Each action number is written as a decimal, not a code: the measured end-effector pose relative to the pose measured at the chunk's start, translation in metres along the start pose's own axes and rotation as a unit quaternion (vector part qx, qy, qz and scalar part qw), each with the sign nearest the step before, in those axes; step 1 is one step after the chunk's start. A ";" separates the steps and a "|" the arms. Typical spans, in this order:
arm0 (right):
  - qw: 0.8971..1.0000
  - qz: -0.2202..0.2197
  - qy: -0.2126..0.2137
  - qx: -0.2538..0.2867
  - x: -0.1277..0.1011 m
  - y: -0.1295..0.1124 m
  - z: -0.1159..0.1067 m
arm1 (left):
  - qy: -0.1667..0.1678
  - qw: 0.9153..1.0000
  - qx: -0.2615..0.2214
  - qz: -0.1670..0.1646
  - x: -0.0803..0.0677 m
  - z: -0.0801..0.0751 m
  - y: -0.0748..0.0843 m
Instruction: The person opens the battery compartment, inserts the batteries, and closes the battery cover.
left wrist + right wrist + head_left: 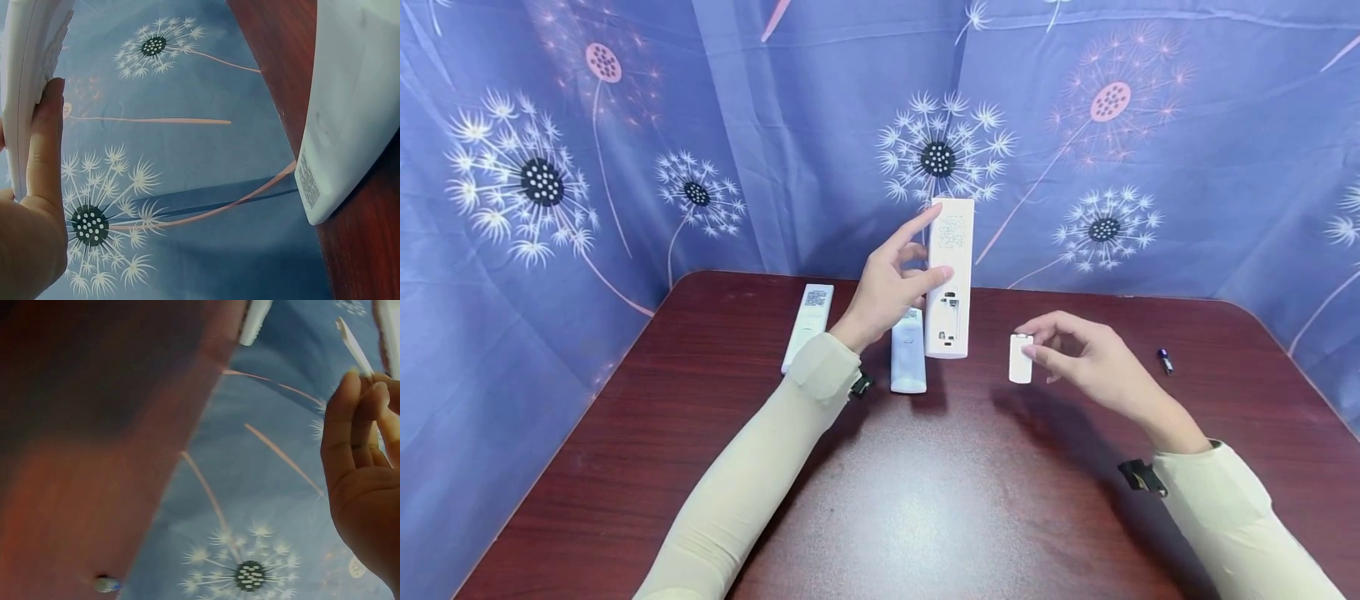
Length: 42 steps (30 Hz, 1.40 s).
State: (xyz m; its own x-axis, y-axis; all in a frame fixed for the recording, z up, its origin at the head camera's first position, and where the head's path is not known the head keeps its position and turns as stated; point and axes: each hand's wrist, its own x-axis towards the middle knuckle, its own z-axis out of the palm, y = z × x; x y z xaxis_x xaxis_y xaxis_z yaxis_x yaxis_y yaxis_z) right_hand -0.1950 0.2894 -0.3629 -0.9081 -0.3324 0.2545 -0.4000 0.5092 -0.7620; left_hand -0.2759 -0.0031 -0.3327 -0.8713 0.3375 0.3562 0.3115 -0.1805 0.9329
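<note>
My left hand [887, 287] grips a white remote control [951, 267] upright above the table, its back turned toward me. The battery compartment [950, 321] near its lower end is uncovered, and small printed text covers the upper part. To the right, my right hand [1086, 362] pinches a small white battery cover [1020, 359] between thumb and fingers, apart from the remote. In the right wrist view the same cover [355, 349] appears edge-on as a thin strip. The left wrist view shows the held remote [28, 81] from its side.
Two other white remotes lie on the dark red table [880, 500]: one at the left [808, 327], one partly behind the held remote [908, 358]. A small blue and silver battery [1164, 360] lies at the right. A patterned blue cloth [820, 125] hangs behind the table.
</note>
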 end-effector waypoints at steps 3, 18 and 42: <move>0.999 0.034 -0.038 -0.008 -0.002 0.010 0.002 | 0.000 1.000 0.000 0.002 0.000 0.000 -0.001; 0.988 0.102 -0.113 -0.014 -0.003 0.030 0.005 | -0.001 1.000 0.005 0.003 0.000 0.000 -0.001; 0.981 0.130 -0.137 -0.032 -0.004 0.038 -0.014 | -0.001 1.000 0.002 0.001 0.001 0.001 0.000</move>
State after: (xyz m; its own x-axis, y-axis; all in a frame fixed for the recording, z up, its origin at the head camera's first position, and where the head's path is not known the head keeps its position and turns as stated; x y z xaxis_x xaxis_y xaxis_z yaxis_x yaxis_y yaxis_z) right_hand -0.2085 0.3212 -0.3850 -0.9164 -0.3816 -0.1206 -0.1742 0.6516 -0.7383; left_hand -0.2762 -0.0021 -0.3320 -0.8703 0.3382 0.3581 0.3146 -0.1779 0.9324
